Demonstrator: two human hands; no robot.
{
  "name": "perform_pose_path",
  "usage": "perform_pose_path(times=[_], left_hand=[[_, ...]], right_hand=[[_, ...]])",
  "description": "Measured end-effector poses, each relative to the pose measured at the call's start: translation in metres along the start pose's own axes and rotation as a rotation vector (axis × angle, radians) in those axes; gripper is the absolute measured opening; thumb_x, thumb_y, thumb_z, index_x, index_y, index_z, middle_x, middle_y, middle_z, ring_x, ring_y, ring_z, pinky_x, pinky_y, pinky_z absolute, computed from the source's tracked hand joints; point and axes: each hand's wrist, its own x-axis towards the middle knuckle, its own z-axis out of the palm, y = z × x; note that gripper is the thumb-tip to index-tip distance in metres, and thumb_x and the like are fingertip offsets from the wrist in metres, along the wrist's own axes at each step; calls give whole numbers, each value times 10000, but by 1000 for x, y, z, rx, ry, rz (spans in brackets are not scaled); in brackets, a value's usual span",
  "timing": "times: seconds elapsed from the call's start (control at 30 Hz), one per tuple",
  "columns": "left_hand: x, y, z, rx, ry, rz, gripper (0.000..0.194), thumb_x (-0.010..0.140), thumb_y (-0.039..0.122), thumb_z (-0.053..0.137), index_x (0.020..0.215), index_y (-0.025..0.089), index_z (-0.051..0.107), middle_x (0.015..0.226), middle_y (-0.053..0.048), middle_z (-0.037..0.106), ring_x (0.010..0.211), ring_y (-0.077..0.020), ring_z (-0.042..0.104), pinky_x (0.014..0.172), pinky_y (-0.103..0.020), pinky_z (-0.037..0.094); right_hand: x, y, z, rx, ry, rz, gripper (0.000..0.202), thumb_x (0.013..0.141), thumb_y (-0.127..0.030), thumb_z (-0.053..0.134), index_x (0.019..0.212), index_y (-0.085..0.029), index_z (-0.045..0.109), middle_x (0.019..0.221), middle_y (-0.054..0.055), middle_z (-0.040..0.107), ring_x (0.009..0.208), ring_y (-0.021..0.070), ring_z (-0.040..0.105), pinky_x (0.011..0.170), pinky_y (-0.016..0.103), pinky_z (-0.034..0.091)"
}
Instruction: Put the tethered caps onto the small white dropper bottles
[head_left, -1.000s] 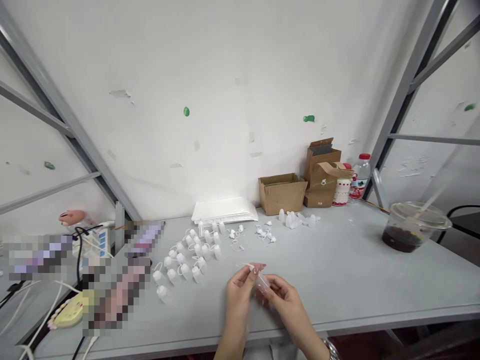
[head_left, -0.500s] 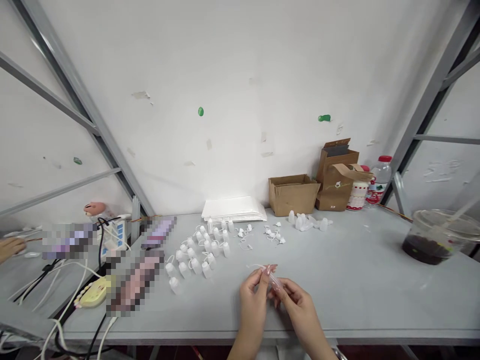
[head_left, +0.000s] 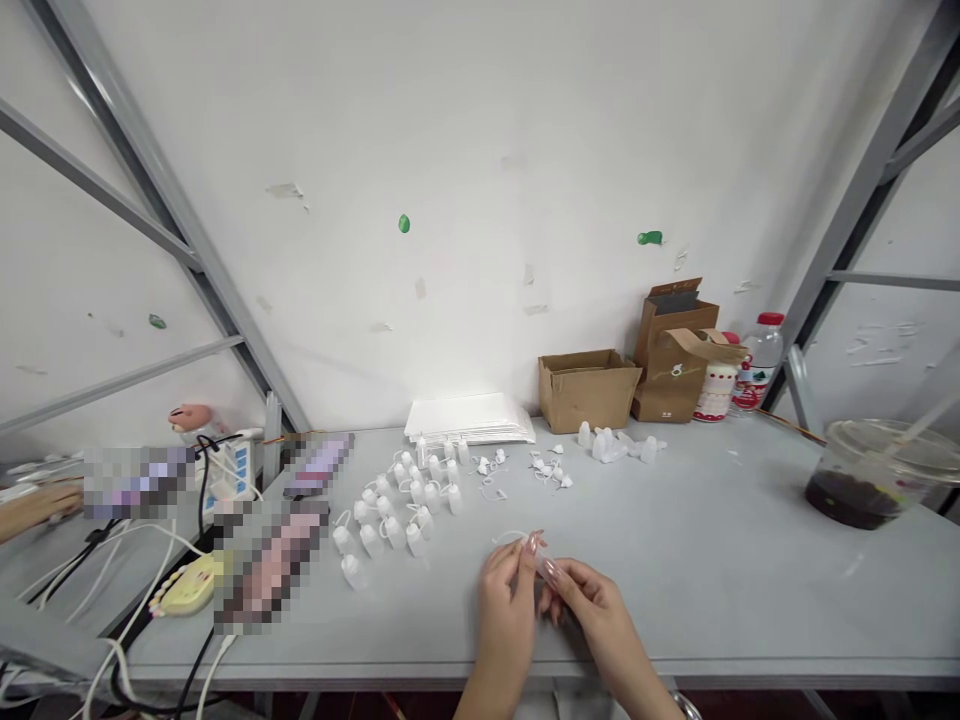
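Observation:
Near the front edge of the grey table (head_left: 720, 590), my left hand (head_left: 510, 590) and my right hand (head_left: 589, 600) meet over a small translucent bottle (head_left: 545, 564). Both hands pinch it, and a thin white loop (head_left: 510, 537) sticks out past the left fingers. Small white capped bottles (head_left: 394, 532) stand in a group to the left. Several loose white caps with loops (head_left: 555, 470) lie beyond my hands. Behind them to the right is a small pile of uncapped bottles (head_left: 609, 446).
White flat sheets (head_left: 469, 418), a cardboard box (head_left: 589, 395), a brown paper bag (head_left: 667, 375) and a drink bottle (head_left: 757, 365) line the wall. A cup of dark liquid (head_left: 855, 490) is at right. Phones, cables and a power strip (head_left: 231, 475) lie left, near another person's hand (head_left: 45, 505).
The other person's hand at the far left has moved right, towards the phone. My fingers have shifted slightly on the small bottle.

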Motion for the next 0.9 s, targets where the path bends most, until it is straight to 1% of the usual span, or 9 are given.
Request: perform_pose_path(times=[0.07,0.13,0.27,0.33,0.47,0.53,0.6,0.73,0.9], left_hand=[[0,-2,0,50,28,40,322,799,402,476,887,194,707,921,-92,699,937,-239,595,876,-361,419],[1,0,-1,29,26,35,319,786,410,495,879,193,710,958,-97,694,945,-242,595,875,-361,422],[8,8,-7,-195,-77,-101,373,752,451,531,912,162,703,1030,-116,679,1020,-267,570,927,-386,384],[11,10,-9,-314,-117,-164,379,729,454,562,893,145,706,1035,-130,676,1047,-278,557,949,-393,360],[10,7,-5,-472,-134,-183,324,705,423,609,781,127,716,990,-157,687,1037,-287,561,925,-384,377],[6,5,1,-537,-105,-205,319,723,418,593,795,130,711,998,-155,685,1010,-277,575,892,-377,406],[1,5,7,-546,-68,-209,315,731,415,585,807,136,709,994,-150,687,981,-266,591,872,-366,423],[-1,7,15,-468,-17,-153,315,733,416,582,794,133,708,972,-151,694,950,-258,607,862,-351,433],[1,5,13,-445,-48,-117,335,742,431,563,798,128,696,981,-147,692,929,-256,615,818,-340,457]], right_hand=[[0,0,0,-17,0,-4,345,760,-462,578,674,-134,640,523,13,603,485,104,477,501,216,376],[1,-1,0,-10,-13,-3,346,758,-466,579,686,-132,639,517,12,603,478,105,479,501,218,375],[0,-2,1,64,-52,21,381,759,-496,558,682,-130,633,481,14,603,440,105,479,478,222,362],[0,-1,1,85,-80,34,402,761,-508,546,659,-128,630,467,18,603,422,105,479,461,221,352],[-1,-2,0,123,-95,40,402,756,-512,552,650,-131,626,469,21,607,427,108,486,458,221,347],[-2,-2,-1,145,-81,38,394,755,-509,556,653,-135,623,472,18,603,439,109,486,464,220,346],[-2,-3,-2,166,-64,39,391,744,-512,568,644,-137,619,468,12,593,444,108,478,460,217,338],[-2,-6,-2,184,-28,49,393,721,-510,592,587,-141,606,467,8,570,449,107,453,456,218,330],[-3,-8,-2,106,-1,46,374,710,-503,603,595,-147,617,492,12,570,464,118,443,480,234,346]])
